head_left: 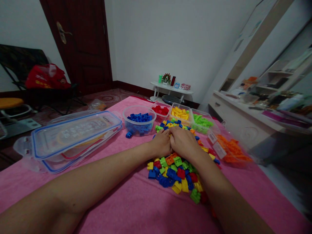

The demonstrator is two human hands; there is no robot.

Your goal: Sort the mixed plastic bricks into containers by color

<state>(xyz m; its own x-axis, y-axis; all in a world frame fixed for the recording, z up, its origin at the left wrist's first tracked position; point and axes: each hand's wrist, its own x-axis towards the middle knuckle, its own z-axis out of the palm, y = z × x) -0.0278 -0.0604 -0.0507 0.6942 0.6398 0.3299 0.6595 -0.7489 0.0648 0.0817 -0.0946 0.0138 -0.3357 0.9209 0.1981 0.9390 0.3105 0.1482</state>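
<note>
A heap of small plastic bricks [174,175] in blue, red, yellow, green and orange lies on the pink cloth [136,204]. My left hand [161,144] and my right hand [184,143] rest side by side on top of the heap, knuckles up, fingers curled down into the bricks. Their fingertips are hidden, so what they hold cannot be seen. Behind the hands stand a round tub of blue bricks [139,121], a tub of red bricks [161,110], a tub of yellow bricks [180,114], a tub of green bricks [202,122] and a tub of orange bricks [230,149].
A stack of clear lids with blue rims [73,136] lies at the left on the cloth. One loose blue brick [128,134] sits by the round tub. A dresser [243,120] stands at the right, a small white table [170,88] by the far wall, a chair with a red bag [45,78] at the left.
</note>
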